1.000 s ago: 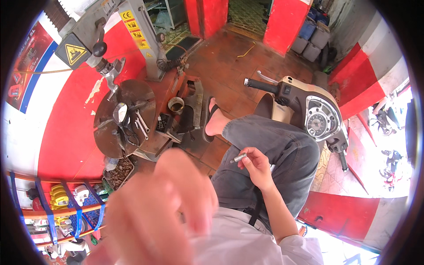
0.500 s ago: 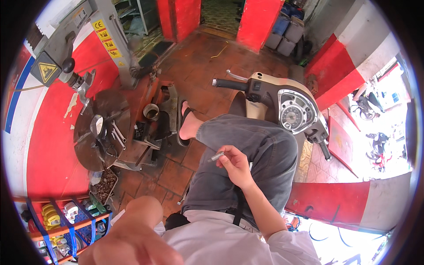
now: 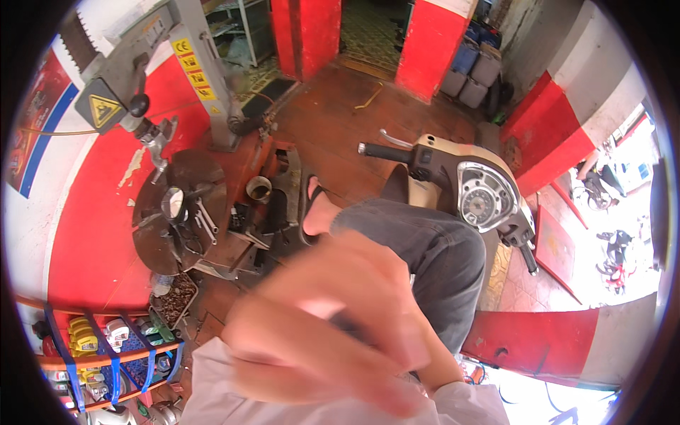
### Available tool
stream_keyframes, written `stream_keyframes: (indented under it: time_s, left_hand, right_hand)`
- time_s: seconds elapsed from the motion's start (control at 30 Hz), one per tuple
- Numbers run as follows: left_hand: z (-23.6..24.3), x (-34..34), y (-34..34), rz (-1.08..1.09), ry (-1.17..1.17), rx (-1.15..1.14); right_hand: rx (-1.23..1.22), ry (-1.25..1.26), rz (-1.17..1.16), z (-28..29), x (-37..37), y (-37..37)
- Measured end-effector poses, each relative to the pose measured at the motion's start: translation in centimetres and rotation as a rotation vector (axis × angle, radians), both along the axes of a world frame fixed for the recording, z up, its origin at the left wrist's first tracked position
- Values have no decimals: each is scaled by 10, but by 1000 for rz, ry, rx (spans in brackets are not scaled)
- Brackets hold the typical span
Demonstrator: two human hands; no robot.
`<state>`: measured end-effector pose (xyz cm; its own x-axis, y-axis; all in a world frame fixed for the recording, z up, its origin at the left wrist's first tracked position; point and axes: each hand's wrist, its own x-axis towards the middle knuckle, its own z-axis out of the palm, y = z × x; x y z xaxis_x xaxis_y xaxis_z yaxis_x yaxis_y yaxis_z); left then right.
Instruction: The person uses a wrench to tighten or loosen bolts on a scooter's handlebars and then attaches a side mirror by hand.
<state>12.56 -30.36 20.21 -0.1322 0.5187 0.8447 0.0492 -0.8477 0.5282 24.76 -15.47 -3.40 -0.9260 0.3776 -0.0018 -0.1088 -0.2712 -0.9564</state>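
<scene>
My left hand [image 3: 368,283] is raised close in front of me, large and smeared by motion, so its fingers cannot be read. It covers my right hand and much of my lap. Only the right forearm [image 3: 440,361] shows clearly, coming up from the white sleeve. The small silver metal piece seen in that hand earlier is out of sight. Beyond the hands lie my grey trousers [image 3: 450,262]. A beige scooter [image 3: 443,166], with a round dial and dark handlebar grips, stands just past my knee.
At left stands a tyre-changing machine [image 3: 212,92] with a round turntable [image 3: 152,234]; wrenches [image 3: 207,221] lie on it. A rack of bottles [image 3: 83,340] is at lower left. Grey jerrycans [image 3: 476,78] stand by the far wall. A low red-and-white wall [image 3: 538,343] runs at right.
My left hand has swung from the lower left up and rightward across my lap, now hiding the right hand and its metal piece. The view has shifted slightly.
</scene>
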Motion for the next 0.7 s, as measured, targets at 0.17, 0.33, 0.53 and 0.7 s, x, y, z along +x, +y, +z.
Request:
stream_keyframes:
  time_s: [0.17,0.33,0.53,0.7]
  left_hand:
    - [-15,85,45,250,-279,326]
    - [-7,36,30,55,228,288]
    - [-3,13,26,60,164,-293]
    - [-82,-69,99,509,79,-464]
  right_hand:
    - [31,-21,-26,-5,1,3]
    - [85,7,-38,7,2,6]
    - [360,-62,-110,49,6,49]
    - [802,-59,-351,97,-25,139]
